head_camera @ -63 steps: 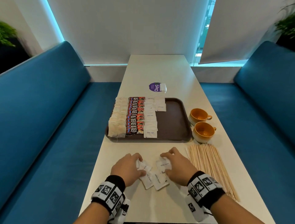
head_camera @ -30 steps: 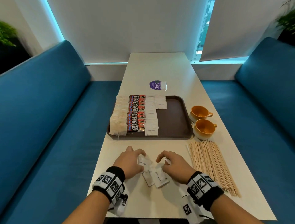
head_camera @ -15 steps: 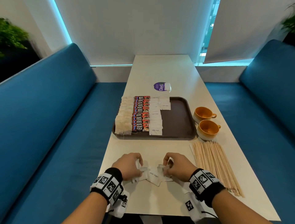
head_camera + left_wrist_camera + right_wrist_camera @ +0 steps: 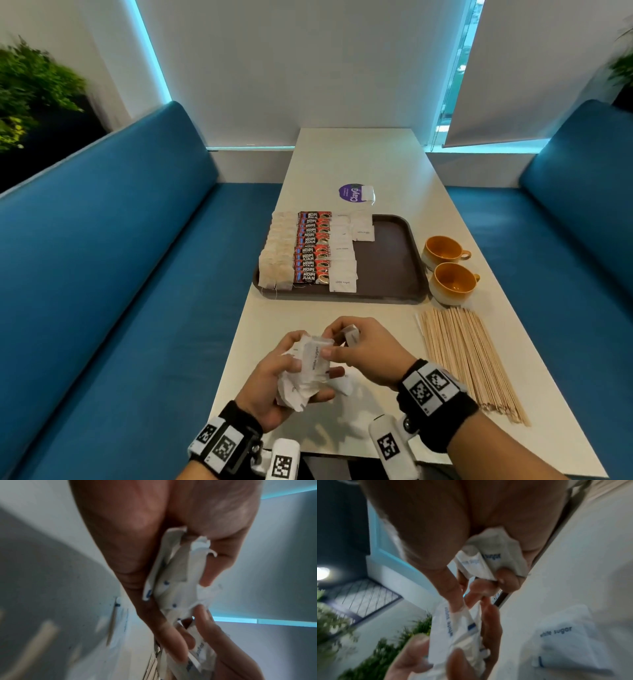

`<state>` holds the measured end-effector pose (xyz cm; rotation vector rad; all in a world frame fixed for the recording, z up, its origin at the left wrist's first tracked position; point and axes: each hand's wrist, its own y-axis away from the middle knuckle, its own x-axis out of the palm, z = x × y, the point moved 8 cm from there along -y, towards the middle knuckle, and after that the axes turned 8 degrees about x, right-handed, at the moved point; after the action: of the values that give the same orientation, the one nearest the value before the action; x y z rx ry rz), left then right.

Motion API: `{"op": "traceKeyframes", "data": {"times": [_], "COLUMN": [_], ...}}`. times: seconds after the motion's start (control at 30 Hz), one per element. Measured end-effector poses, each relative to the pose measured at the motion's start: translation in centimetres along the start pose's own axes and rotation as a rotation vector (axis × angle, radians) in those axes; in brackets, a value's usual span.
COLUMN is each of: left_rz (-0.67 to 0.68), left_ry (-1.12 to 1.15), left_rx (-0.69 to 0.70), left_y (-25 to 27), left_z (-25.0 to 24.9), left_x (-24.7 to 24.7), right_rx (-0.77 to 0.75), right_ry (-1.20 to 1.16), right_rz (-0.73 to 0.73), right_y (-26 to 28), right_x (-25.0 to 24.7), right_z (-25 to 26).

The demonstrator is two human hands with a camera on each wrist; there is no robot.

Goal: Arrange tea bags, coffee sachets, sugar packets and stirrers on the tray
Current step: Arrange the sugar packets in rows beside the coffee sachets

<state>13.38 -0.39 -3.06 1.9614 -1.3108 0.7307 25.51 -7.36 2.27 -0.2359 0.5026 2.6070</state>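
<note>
1. My left hand (image 4: 274,377) is curled round a crumpled bunch of white paper sugar packets (image 4: 310,368), lifted off the near end of the long white table (image 4: 359,164).
2. My right hand (image 4: 368,353) pinches one of those packets with thumb and forefinger and has a couple more tucked under its curled fingers (image 4: 506,580), as the right wrist view shows.
3. One more packet lies on the table just beside the hands.
4. The dark brown plastic tray (image 4: 390,270) sits farther along the table; on it, from left, a row of pale tea bags (image 4: 277,260), a row of red-and-black coffee sachets (image 4: 311,250) and a row of sugar packets (image 4: 344,270), with a few starting a second row at the far end.
5. The right half of the tray is bare.
6. The thin wooden stirrers (image 4: 469,356) lie in a flat sheaf near right, off the tray, beside two orange ceramic cups (image 4: 448,270).
7. I judge the packets light, limp and easily creased, their grains shifting inside; best pinched by a flat sealed edge, one at a time.
</note>
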Motion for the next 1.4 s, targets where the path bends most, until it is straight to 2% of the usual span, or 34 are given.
{"op": "traceKeyframes", "data": {"times": [0.1,0.2,0.27,0.33,0.37,0.53,0.63,0.8,0.93,1.0,1.1,1.13,1.23,1.33,1.4], "left_rz": [-0.007,-0.095,-0.184,-0.197,-0.187,-0.148,-0.132,-0.107,-0.1,-0.083,-0.078,-0.087,-0.145,-0.203,-0.213], "left_ry": [0.083,0.004,-0.005,0.013,0.019,-0.036,-0.058,0.024,0.112,0.1,0.089,0.097,0.14,0.167,0.179], "left_rx": [-0.014,0.022,0.049,0.069,0.067,0.068,0.126,0.118,0.136,0.144,0.159,0.167,0.219,0.263,0.245], "left_y": [0.3,0.0,0.0,0.0,0.0,0.3,0.3,0.4,0.2,0.2,0.2,0.3,1.0,1.9,2.0], "left_z": [0.8,1.1,1.1,1.1,1.2,1.5,1.2,1.3,1.1,1.1,1.1,1.1,0.9,0.6,0.9], "left_x": [0.1,-0.5,-1.4,-1.5,-1.2,0.1,0.0,-0.2,0.3,0.5,-0.1,-0.6,-2.3,-4.1,-4.9], "right_rx": [0.036,0.087,0.13,0.168,0.173,0.163,0.088,0.029,-0.015,-0.017,0.074,0.086,0.15,0.278,0.306], "right_ry": [0.039,0.106,-0.058,-0.28,-0.302,-0.057,0.168,0.318,0.486,0.421,0.019,-0.001,0.272,0.695,0.841], "right_rz": [-0.043,-0.061,-0.019,0.066,0.093,0.128,0.063,-0.058,-0.096,-0.135,-0.195,-0.249,-0.345,-0.203,-0.152], "right_y": [-0.1,0.0,0.2,0.4,0.4,0.4,0.1,-0.4,-0.8,-0.9,-1.5,-1.7,-1.9,-1.4,-1.1], "right_x": [1.2,1.8,2.0,2.7,3.0,3.7,3.1,2.1,1.9,1.7,0.7,0.0,-1.9,-1.0,-0.1], "right_z": [-0.5,-0.8,-0.8,-0.6,-0.5,-0.6,-0.2,0.5,1.1,1.2,0.1,-0.3,-1.8,-4.5,-5.5]}}
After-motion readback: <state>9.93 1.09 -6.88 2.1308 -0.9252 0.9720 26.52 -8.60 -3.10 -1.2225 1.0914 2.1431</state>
